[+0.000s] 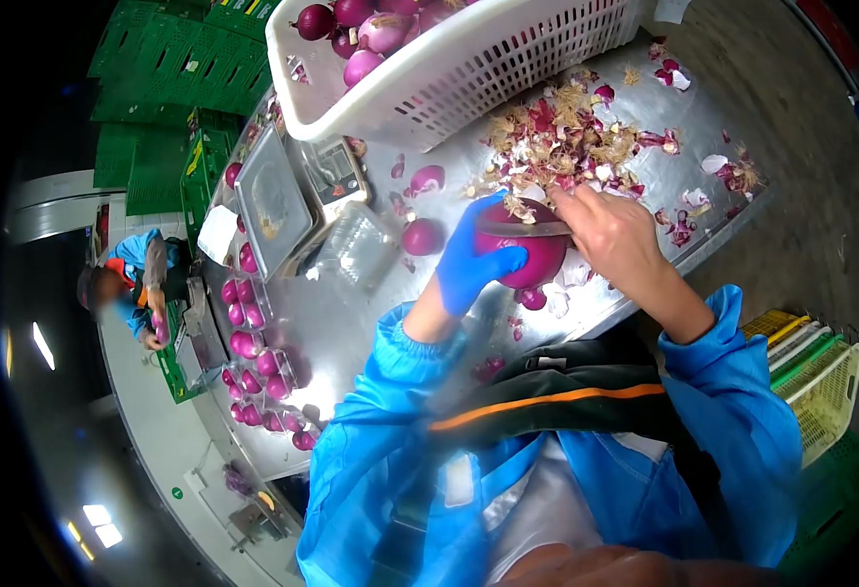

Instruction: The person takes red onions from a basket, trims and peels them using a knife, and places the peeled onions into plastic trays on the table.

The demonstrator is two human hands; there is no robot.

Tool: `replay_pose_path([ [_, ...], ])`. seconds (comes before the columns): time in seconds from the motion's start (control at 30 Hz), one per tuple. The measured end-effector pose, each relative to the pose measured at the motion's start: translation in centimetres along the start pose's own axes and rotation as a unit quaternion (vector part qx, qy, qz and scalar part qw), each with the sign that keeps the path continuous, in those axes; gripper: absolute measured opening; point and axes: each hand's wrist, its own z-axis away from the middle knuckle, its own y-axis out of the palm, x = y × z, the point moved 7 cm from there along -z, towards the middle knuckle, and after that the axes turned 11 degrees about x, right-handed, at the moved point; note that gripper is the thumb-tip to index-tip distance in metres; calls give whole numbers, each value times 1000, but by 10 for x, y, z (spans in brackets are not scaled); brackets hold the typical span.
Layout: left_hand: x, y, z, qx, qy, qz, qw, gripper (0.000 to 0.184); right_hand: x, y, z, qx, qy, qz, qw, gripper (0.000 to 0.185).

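My left hand [475, 256], in a blue glove, is closed around the side of a large red onion [537, 256]. My bare right hand [613, 238] grips a knife [522, 229], its handle hidden in the fingers. The blade lies across the top of the onion, by the pale root tuft [520, 207]. Just below sits a smaller red onion [530, 298], partly covered by the large one. To the left, another red onion [422, 237] rests on the metal table [390, 333]. A heap of skins and roots [571, 137] lies beyond my hands.
A white basket of red onions [429, 88] stands at the far side. Left are a scale [337, 176], clear plastic trays [356, 243] and several packs of onions [263, 377]. Farther left, a co-worker [141, 274] holds something purple. Crates [816, 382] stand at right.
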Motion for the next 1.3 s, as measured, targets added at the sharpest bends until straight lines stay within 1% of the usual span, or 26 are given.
replay_pose_path([
  [0.03,-1,-1,2,-5,-5,-8,1000,84,-4,5,3,9,3,0,1000,40],
  [0.13,-4,-8,6,-39,29,-13,999,84,-16,13,22,41,46,-97,993,36],
  [0.2,-10,-6,6,-75,82,-114,987,84,-14,29,24,7,84,-309,947,33],
  [0.23,-16,-3,6,-92,110,-164,976,84,-13,43,26,70,119,-510,849,35],
  [0.27,-15,-1,7,-87,91,-116,985,84,-10,57,32,102,186,-672,710,39],
  [0.33,5,3,0,-30,69,37,996,83,-10,73,40,129,246,-740,613,42],
  [0.37,12,6,-1,-3,57,114,992,83,-10,84,44,142,273,-769,560,43],
  [0.4,17,15,-4,74,-13,203,976,82,-9,89,39,184,262,-740,592,44],
  [0.47,19,8,-5,46,24,150,987,84,-16,76,36,133,252,-606,743,41],
  [0.5,21,4,-7,33,43,124,991,85,-16,57,28,72,184,-497,845,37],
  [0.53,20,1,-12,34,80,108,990,92,-14,37,24,-6,139,-356,924,33],
  [0.63,16,-8,-3,-62,109,-19,992,101,1,8,23,40,105,-190,975,37],
  [0.67,13,-5,-1,-61,110,-48,991,103,4,6,21,52,111,-175,977,49],
  [0.77,2,5,3,-65,123,-135,981,108,2,12,13,87,143,-114,979,47],
  [0.83,-5,8,8,-78,139,-194,968,108,-3,16,13,73,148,-92,982,46],
  [0.87,-6,6,10,-82,155,-170,970,109,-6,18,15,67,150,-81,983,46],
  [0.93,-9,-1,15,-92,189,-119,970,109,-23,30,35,33,186,-112,975,39],
  [0.97,-12,-4,13,-89,200,-118,969,109,-33,37,44,16,203,-126,971,35],
  [1.0,-16,-7,11,-88,210,-115,967,110,-30,34,42,-23,180,-220,959,35],
  [1.03,-16,-9,13,-87,213,-112,967,110,-28,46,45,9,209,-378,902,37],
  [1.07,-12,-7,11,-94,176,-120,973,112,-20,58,47,38,234,-522,819,39],
  [1.1,-8,-3,7,-74,183,-121,973,113,-13,67,42,83,243,-635,729,42],
  [1.13,-1,2,2,-54,192,-122,972,113,-5,75,39,122,267,-724,624,47],
  [1.17,4,5,1,-35,198,-124,972,114,4,88,38,113,281,-776,553,47],
  [1.23,-4,7,6,-54,182,-282,941,111,7,91,35,110,290,-797,518,49],
  [1.3,-18,10,12,-55,136,-418,897,102,2,92,31,163,274,-707,631,52],
])
